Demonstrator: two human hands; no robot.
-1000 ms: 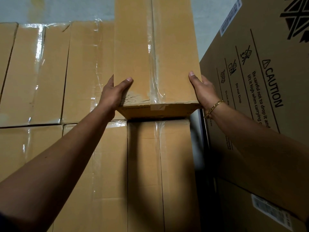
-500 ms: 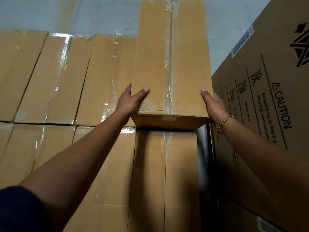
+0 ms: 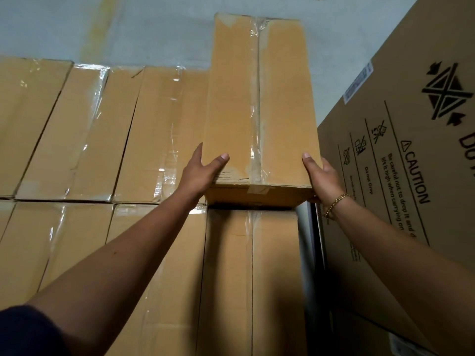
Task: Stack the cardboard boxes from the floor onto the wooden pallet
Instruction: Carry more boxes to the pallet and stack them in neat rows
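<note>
A tall taped cardboard box (image 3: 231,98) stands upright on top of the stack, at its right end, rising above the row beside it. Its bottom edge juts slightly forward of the box below (image 3: 252,265). My left hand (image 3: 200,173) grips the box's lower left side with the thumb across the front face. My right hand (image 3: 323,178), with a gold bracelet at the wrist, grips the lower right corner, thumb on the front. The pallet is out of view.
Stacked taped boxes (image 3: 90,137) fill the left in two visible rows. A large printed carton (image 3: 411,176) marked CAUTION stands close on the right, with a narrow dark gap between it and the stack. A pale wall (image 3: 154,29) is behind.
The view has tilted upward, so the held box's top end now shows. Both hands keep the same hold on its lower corners, and the box stays on the stack.
</note>
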